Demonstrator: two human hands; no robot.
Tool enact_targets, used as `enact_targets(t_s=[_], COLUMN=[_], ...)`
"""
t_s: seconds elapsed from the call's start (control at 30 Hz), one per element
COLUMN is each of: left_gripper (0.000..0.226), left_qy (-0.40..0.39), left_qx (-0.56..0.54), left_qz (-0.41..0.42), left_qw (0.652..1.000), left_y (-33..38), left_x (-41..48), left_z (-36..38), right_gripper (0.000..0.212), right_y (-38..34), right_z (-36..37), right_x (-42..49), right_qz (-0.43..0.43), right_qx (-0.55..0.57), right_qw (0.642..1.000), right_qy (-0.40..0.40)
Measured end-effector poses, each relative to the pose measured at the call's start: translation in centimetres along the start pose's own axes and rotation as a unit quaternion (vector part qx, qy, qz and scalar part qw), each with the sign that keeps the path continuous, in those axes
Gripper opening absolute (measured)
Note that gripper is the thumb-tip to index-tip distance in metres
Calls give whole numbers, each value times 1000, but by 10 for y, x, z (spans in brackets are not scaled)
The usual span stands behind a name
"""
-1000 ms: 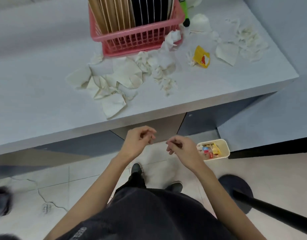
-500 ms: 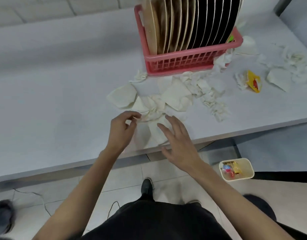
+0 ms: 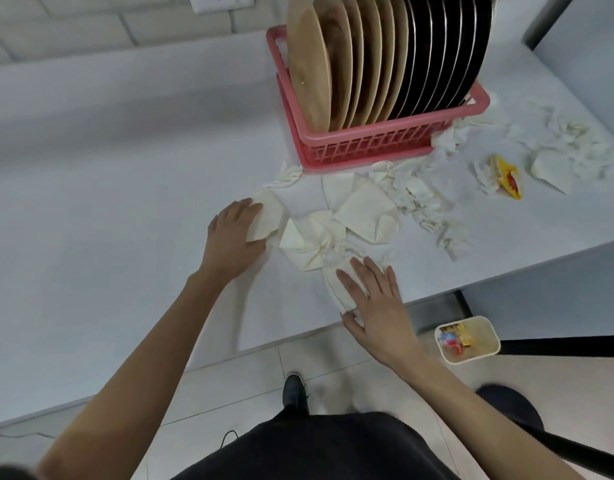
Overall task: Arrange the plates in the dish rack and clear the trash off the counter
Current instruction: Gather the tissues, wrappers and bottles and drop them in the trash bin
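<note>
The plate half looks finished to me: the plates (image 3: 385,57), wooden ones to the left and dark ones to the right, stand on edge in a tight row inside the pink dish rack (image 3: 367,147) at the back of the table (image 3: 108,202). I see no plate lying loose anywhere.

The trash is what remains, and most of it is still here. My left grip (image 3: 234,233) is wide, fingers laid nearly flat on the left edge of a folded napkin (image 3: 269,216); it closes round nothing yet. My right grip (image 3: 374,306) is wide too, fingers spread and pressing a sheet of paper (image 3: 340,289) that lies near the table's front edge. Between and beyond the two lies a heap of crumpled tissues (image 3: 364,209), running up to touch the rack's front wall. Farther right sit a yellow wrapper (image 3: 508,176) and another scatter of tissue (image 3: 568,147), well apart from both grips.

The small bin (image 3: 471,358) stands on the floor below the table's right end, with only a few coloured wrappers in it. So I judge the clearing barely begun: I am at the gathering step, and many loads are left.
</note>
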State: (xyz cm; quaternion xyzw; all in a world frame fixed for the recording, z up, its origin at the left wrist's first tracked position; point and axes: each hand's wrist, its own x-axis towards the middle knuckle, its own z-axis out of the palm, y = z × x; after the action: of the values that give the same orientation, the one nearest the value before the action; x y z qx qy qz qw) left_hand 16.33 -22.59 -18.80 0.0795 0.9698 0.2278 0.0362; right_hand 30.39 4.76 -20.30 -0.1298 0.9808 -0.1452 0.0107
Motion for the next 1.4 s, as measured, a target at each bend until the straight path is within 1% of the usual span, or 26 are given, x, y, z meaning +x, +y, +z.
enact_targets(t_s=[0.17,0.23,0.33,0.4,0.47,0.53,0.6,0.7,0.73,0.8,0.87,0.97,1.07,1.13,1.2,1.23,1.3,1.4], left_gripper=[44,35,21,16,18,25,29,15,15,16,25,33,36,34,23,18,17,17], left_qy=[79,90,133,148,152,146,126,80,60,15,-24,-63,-99,-132,-174,-197,-241,-295], left_qx=[-111,-156,-219,-256,-289,-320,-349,-394,-409,-422,-407,-376,-357,-355,-362,-365,-362,-312], left_qz=[22,-1,-48,-60,-57,-48,-33,-1,12,38,64,95,113,118,118,115,105,97], left_qw=[990,984,965,953,944,935,928,916,911,906,911,920,922,918,908,903,894,898], left_y=[2,5,13,20,28,39,51,73,84,109,137,179,223,250,278,290,314,340], left_x=[-7,-12,-20,-26,-31,-35,-39,-42,-43,-45,-46,-45,-49,-56,-65,-69,-80,-98], left_z=[-20,-31,-47,-57,-64,-69,-69,-61,-57,-49,-38,-17,7,25,45,57,82,123], right_gripper=[62,65,70,63,52,41,32,26,26,26,24,24,15,14,13,15,18,15], right_y=[6,13,15,13,8,-1,-7,-2,1,9,21,43,65,81,97,105,121,141], right_z=[-6,-10,-15,-18,-24,-36,-49,-66,-71,-77,-79,-80,-81,-80,-75,-73,-69,-62], right_x=[9,11,9,7,6,6,4,-8,-14,-29,-49,-85,-124,-150,-178,-191,-218,-258], right_qz=[-9,-18,-27,-34,-41,-23,20,91,111,161,207,267,320,356,387,405,446,501], right_qx=[17,50,96,124,158,206,257,314,334,392,428,437,428,444,460,475,497,498], right_qw=[999,997,992,987,980,970,955,929,918,882,849,827,813,790,764,744,706,672], right_qy=[29,50,82,97,112,127,145,174,183,209,230,231,230,228,233,236,237,224])
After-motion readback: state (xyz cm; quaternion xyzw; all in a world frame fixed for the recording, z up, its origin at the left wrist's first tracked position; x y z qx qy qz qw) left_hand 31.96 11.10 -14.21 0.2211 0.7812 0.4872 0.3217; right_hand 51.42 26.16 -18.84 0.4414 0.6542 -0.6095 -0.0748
